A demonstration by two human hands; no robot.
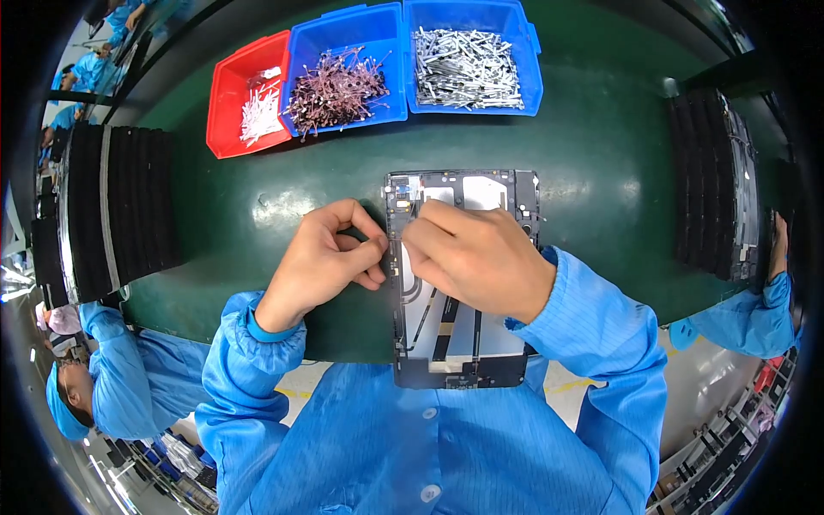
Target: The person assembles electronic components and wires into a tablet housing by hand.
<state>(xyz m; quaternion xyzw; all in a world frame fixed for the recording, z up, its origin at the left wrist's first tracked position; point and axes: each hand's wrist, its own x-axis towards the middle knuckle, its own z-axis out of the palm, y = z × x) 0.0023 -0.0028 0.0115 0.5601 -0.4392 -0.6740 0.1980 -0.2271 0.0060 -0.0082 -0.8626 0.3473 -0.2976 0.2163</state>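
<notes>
An opened tablet housing (pixel 489 330) lies in front of me, its inner side with silver plates, dark strips and small parts facing up. Its near end reaches past the table's front edge. My right hand (pixel 472 253) is over its upper left part, fingers pinched together; whatever is between the fingertips is hidden. Just left of the housing, my left hand (pixel 330 257) has thumb and forefinger pressed together by its left edge. I cannot make out anything between them. A small clear and blue piece (pixel 405 190) sits at the housing's upper left corner.
At the back stand a red bin (pixel 225 112) with white pieces, a blue bin (pixel 350 19) with thin reddish-brown cable parts, and another blue bin (pixel 468 13) with silver strips. Dark stacked panels (pixel 137 206) flank the left, more panels (pixel 708 184) the right. Co-workers sit at both sides.
</notes>
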